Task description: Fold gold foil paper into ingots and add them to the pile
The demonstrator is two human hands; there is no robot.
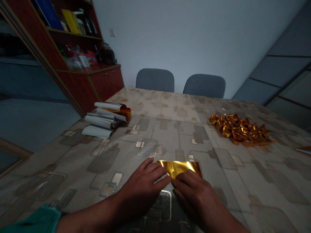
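A sheet of shiny gold foil paper (178, 166) lies on the table in front of me, its lower edge partly hidden by my fingers. My left hand (148, 181) is at the paper's left end, fingers curled over the corner and thumb at the lower edge. From the right, my right hand (194, 191) presses its bent fingers on the lower right part of the paper. The two thumbs almost meet at the near edge. Whether the near edge is folded under the fingers cannot be made out.
Several folded gold foil pieces (243, 129) sit clustered at the right. A stack of curled, white-backed gold paper (104, 119) lies at the left. Two grey chairs (155, 80) stand beyond the patterned tablecloth (155, 123). A red cabinet (104, 82) is at the back left.
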